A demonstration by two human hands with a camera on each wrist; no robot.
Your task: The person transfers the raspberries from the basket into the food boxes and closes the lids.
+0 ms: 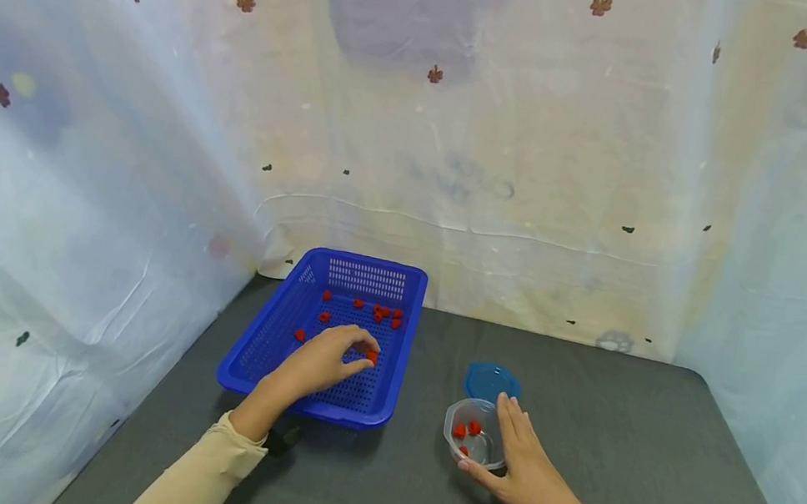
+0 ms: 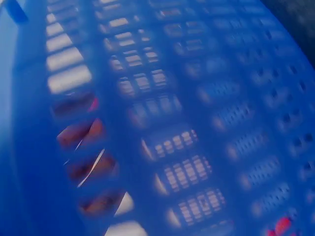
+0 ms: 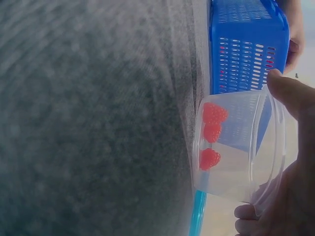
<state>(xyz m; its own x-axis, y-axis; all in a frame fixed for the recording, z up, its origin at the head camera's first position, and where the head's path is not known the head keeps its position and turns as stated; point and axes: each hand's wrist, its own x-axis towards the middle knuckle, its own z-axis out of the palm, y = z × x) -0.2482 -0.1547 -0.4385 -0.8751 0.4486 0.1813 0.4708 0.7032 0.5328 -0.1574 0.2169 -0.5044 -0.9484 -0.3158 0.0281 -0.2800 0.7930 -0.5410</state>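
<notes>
My left hand [image 1: 320, 362] reaches into a blue perforated plastic basket [image 1: 407, 345], thumb and fingertips closing on a red raspberry [image 1: 371, 356]. Several other raspberries [image 1: 324, 317] lie scattered on the basket floor, mostly toward its far side. The left wrist view shows mainly the slotted blue wall, blurred. With thumb and fingers spread across its rim, my right hand [image 1: 523, 473] grips a clear plastic tub [image 3: 231, 169]. Three raspberries [image 3: 211, 132] sit on the bottom of that tub.
A blue lid [image 1: 492, 381] lies flat on the dark grey table [image 1: 614, 446], just behind the tub. The basket stands left of the tub with a gap between them. Patterned sheeting [image 1: 507, 147] hangs behind the table and along both sides.
</notes>
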